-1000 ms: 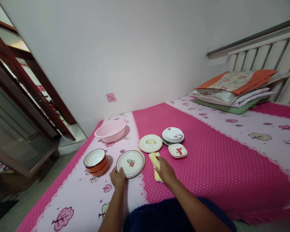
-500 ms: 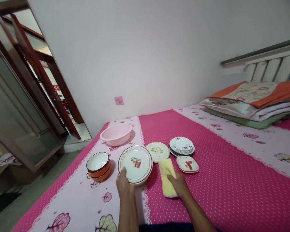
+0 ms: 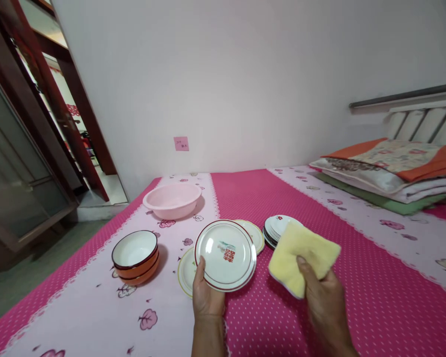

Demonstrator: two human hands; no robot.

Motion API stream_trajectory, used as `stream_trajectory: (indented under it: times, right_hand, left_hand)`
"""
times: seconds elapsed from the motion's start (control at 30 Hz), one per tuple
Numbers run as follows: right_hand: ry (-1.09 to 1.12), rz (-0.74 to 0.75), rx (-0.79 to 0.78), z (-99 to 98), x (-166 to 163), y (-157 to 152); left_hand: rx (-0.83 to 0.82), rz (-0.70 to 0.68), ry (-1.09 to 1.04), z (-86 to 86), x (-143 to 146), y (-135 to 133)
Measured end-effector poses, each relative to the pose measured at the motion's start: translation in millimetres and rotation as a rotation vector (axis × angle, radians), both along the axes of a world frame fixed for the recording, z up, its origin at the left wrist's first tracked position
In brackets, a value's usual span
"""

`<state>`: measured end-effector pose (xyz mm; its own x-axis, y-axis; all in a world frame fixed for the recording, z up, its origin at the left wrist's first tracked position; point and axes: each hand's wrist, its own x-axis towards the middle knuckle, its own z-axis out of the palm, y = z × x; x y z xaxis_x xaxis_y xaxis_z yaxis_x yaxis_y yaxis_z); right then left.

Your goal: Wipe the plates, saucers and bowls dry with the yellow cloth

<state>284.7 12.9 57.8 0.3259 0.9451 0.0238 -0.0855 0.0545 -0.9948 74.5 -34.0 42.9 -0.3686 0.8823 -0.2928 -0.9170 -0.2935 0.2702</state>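
My left hand (image 3: pixel 207 292) grips a white plate (image 3: pixel 215 263) with a dark red rim and a red printed motif, thumb on top and fingers beneath. It is held up over the bed and looks like more than one plate stacked. My right hand (image 3: pixel 323 292) pinches a folded yellow cloth (image 3: pixel 305 253), raised to the right of the plate and apart from it. Partly hidden under the held plate, a yellow-rimmed plate (image 3: pixel 186 270) lies on the bed. Behind it shows another yellow-rimmed plate (image 3: pixel 256 235). The cloth partly covers a stack of white plates (image 3: pixel 277 225).
Stacked orange bowls (image 3: pixel 136 253) with white insides stand at the left. Behind them sits a pink basin (image 3: pixel 173 201). Folded bedding (image 3: pixel 397 171) is piled at the far right. A patterned pink sheet (image 3: pixel 357 297) covers the bed, which meets a white wall (image 3: pixel 245 89).
The red-rimmed plate has been lifted and moved right, uncovering a yellow-rimmed plate beneath. My right hand has raised the yellow cloth and moved it right. The view has shifted slightly.
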Motion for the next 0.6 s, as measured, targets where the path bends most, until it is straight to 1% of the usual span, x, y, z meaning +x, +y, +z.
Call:
stream_trajectory:
  times: [0.07,0.1,0.13,0.2,0.27,0.33,0.4,0.47,0.53,0.6]
  right_hand:
    - [-0.138,-0.03,0.079,17.5,-6,-6]
    - [-0.208,-0.009,0.139,25.3,-12,-8]
    - [-0.283,0.038,0.207,32.1,-20,-9]
    - [-0.442,0.18,0.378,42.0,-40,-6]
    - [-0.599,0.317,0.572,45.1,-63,5]
    - [-0.745,0.383,0.713,41.2,-83,18]
    - [-0.871,0.396,0.74,31.8,-99,29]
    - [-0.968,0.437,0.674,20.2,-110,33]
    - [-1.022,0.532,0.598,10.0,-115,28]
    - [-1.006,0.647,0.578,4.7,-117,15]
  left_hand:
    - [0.025,0.021,0.011,-0.3,-5,3]
    - [0.035,0.034,0.017,-0.7,-6,5]
    - [0.046,0.044,0.023,-1.1,-7,7]
    - [0.061,0.051,0.032,-1.2,-7,9]
    - [0.064,0.054,0.035,-0.1,-7,10]
    - [0.067,0.048,0.029,2.0,-8,11]
    - [0.07,0.041,0.021,3.5,-10,11]
    - [0.068,0.037,0.021,2.7,-15,11]
    - [0.078,0.051,0.024,-1.0,-21,11]
    - [0.117,0.067,0.019,-6.2,-26,10]
